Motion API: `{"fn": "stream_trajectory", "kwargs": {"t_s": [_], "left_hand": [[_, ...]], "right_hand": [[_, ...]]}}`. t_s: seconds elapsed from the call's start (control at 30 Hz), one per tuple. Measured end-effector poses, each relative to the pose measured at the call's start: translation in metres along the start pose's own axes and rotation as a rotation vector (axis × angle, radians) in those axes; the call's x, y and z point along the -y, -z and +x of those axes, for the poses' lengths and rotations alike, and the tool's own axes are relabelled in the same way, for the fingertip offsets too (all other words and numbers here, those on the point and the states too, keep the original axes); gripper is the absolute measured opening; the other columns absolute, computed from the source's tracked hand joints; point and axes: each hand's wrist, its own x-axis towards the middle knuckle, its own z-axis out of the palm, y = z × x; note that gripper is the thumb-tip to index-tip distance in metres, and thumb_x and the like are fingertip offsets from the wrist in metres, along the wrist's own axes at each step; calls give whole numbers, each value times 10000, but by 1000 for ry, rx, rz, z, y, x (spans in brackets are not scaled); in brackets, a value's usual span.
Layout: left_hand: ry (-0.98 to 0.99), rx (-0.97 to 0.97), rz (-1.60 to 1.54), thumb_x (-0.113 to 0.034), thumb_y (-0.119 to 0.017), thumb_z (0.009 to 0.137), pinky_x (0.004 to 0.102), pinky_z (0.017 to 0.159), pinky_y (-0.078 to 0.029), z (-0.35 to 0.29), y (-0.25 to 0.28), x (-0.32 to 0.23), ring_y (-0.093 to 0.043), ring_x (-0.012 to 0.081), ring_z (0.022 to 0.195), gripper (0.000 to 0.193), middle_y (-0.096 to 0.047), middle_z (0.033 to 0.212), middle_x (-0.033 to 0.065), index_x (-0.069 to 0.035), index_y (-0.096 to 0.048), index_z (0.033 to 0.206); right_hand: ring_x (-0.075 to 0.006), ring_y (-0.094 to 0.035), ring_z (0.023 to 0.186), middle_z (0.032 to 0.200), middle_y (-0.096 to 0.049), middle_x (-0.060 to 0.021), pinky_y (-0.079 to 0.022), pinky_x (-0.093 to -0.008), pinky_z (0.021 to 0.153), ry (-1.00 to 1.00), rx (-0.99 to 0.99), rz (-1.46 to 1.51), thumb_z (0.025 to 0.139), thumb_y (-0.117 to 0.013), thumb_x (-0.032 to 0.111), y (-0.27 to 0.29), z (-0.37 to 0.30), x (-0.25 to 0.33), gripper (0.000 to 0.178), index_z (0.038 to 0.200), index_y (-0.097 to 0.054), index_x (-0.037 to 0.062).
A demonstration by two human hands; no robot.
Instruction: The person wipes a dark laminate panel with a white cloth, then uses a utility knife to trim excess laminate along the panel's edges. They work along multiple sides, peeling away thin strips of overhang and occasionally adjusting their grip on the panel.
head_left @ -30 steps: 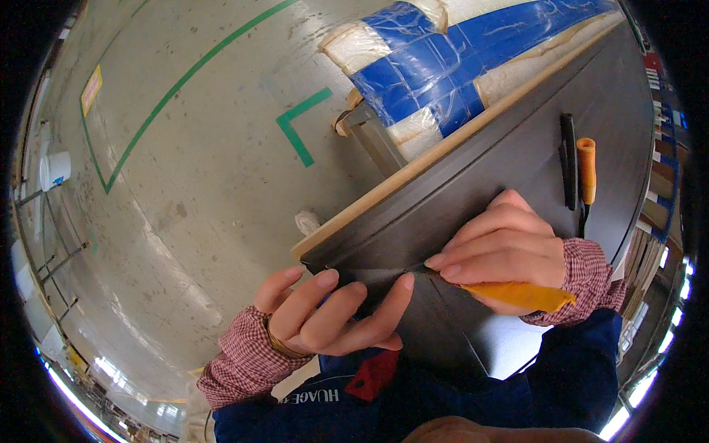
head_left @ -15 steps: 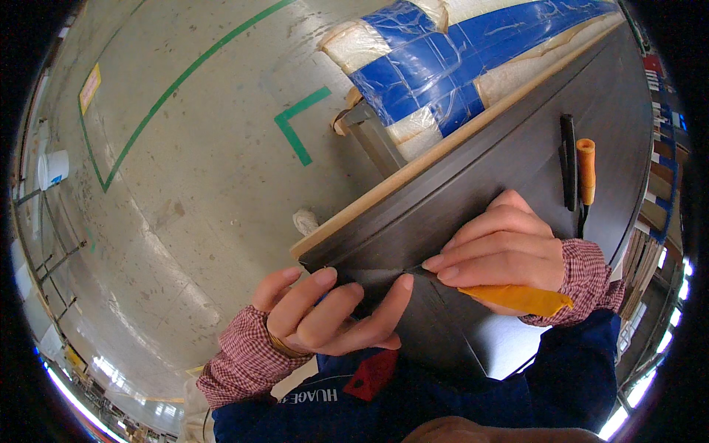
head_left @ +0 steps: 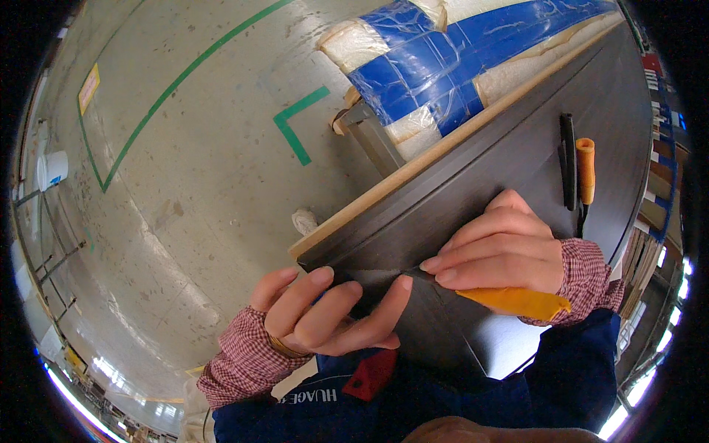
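Note:
A dark grey panel (head_left: 473, 184) with a pale wooden edge lies under both hands. My right hand (head_left: 509, 247) is closed around a tool with a flat yellow handle (head_left: 517, 301). The handle sticks out below the fingers, while the tool's front end is mostly hidden near the fingertips, close to a seam in the panel. My left hand (head_left: 325, 314) rests at the panel's near left corner, its fingers bent and apart, the index fingertip close to that seam. A bit of blue shows between the left fingers; I cannot make out what it is.
On the panel to the right lie a wooden-handled tool (head_left: 586, 171) and a slim black bar (head_left: 568, 162). Beyond the wooden edge is a padded support wrapped in blue plastic (head_left: 413, 74). Green tape (head_left: 288, 125) marks the floor, and a white bucket (head_left: 53, 168) stands far left.
Both hands stay at almost the same place. The right fingertips and the yellow handle have shifted very slightly left; the left fingers have barely moved.

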Motion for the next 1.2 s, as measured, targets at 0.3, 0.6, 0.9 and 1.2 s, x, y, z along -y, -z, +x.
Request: {"fn": "stream_trajectory", "kwargs": {"t_s": [0.3,0.6,0.9,1.2], "left_hand": [[10,-7,2,-627,-287,931,344,960,-331,1,0,1,-403,144,1049,443,-443,1013,-15,-400,-646,1059],[19,-3,11,-635,-291,926,336,956,-335,0,1,2,-401,146,1054,432,-441,1019,-24,-416,-648,1031],[20,-3,10,-640,-295,923,340,961,-331,0,1,2,-404,141,1054,433,-446,1018,-23,-418,-649,1036],[21,-22,1,-640,-293,922,339,962,-328,0,-1,2,-406,142,1053,440,-448,1015,-23,-414,-657,1024]], "right_hand": [[-156,-607,951,1102,-651,-36,-419,-288,747,82,-82,-79,793,-570,139,-9,0,-3,309,1089,-634,77],[-174,-605,934,1060,-656,-46,-434,-305,722,103,-128,-111,765,-578,139,-13,2,-1,297,1037,-659,54],[-190,-595,833,1025,-657,-72,-440,-310,711,119,-162,-110,743,-594,143,-16,2,-1,308,1021,-656,26],[-187,-587,810,1006,-668,-77,-433,-343,703,84,-108,-95,735,-726,39,-11,-1,2,317,1043,-649,41]]}}
